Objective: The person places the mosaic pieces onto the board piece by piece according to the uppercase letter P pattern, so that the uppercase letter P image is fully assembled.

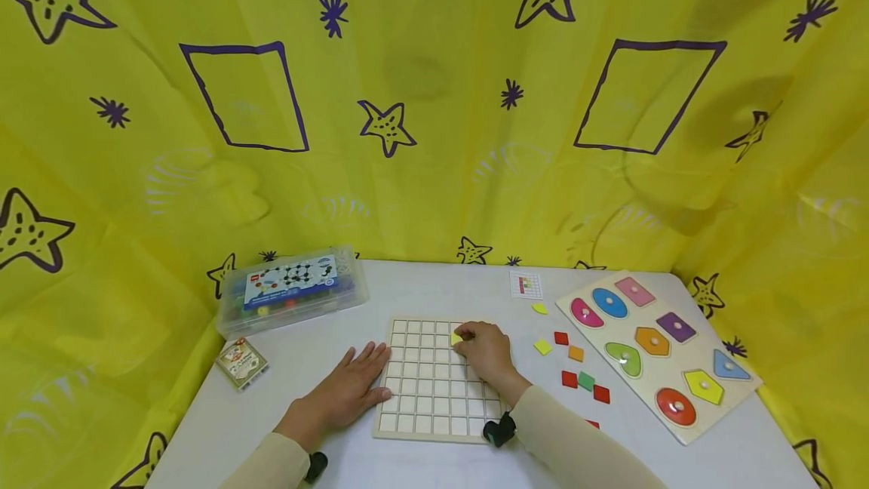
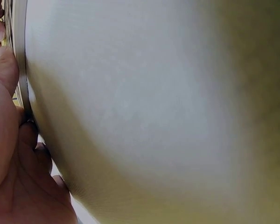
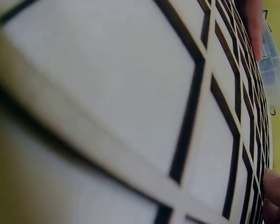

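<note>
A pale wooden grid board of square cells lies on the white table. At its upper right part, my right hand pinches a small yellow piece between thumb and fingertips, over one of the cells. My left hand rests beside the board's left edge with fingers extended, the fingertips and thumb at the frame. The left wrist view has the left hand against the board's side. In the right wrist view the right thumb shows at the far cells; the piece is hidden there.
Right of the board lie several loose tiles, including a red tile, a green tile and an orange tile. A pattern card and a shape puzzle are beyond. A plastic case and small box stand left.
</note>
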`<state>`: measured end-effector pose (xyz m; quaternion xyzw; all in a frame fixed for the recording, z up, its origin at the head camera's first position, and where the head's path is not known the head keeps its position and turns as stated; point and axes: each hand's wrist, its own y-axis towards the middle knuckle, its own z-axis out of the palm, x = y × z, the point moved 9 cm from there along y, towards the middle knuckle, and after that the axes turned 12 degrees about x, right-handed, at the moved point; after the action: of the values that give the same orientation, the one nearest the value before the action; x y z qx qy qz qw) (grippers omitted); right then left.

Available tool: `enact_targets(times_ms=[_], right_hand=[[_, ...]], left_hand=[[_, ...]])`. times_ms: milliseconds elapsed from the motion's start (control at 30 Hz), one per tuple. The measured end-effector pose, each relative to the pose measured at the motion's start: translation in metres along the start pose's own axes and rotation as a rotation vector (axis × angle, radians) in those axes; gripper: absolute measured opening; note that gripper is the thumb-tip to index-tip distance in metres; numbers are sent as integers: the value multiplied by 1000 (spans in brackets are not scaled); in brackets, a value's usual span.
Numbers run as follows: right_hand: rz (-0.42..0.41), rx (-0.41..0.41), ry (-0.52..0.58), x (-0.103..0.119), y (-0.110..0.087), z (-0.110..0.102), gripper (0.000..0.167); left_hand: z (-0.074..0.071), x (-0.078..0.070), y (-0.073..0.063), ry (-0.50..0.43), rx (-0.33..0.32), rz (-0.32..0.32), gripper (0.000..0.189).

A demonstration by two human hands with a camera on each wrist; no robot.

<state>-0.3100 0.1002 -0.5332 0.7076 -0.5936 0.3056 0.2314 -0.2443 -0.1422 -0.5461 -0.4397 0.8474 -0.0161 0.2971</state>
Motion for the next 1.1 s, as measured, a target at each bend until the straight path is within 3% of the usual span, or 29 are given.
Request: enact_targets(times_ms=[367,833,1100], right_hand=[[-6,22,4,1,-1,0,15],[-11,35,32,-2,-2,-1,15],[15,42,184,-5,-1,-5,21]], left_hand=[[8,11,5,14,-29,7,78],[-1,-2,-1,21,12,-10,77],[0,3,1,-40,16,-6,79]])
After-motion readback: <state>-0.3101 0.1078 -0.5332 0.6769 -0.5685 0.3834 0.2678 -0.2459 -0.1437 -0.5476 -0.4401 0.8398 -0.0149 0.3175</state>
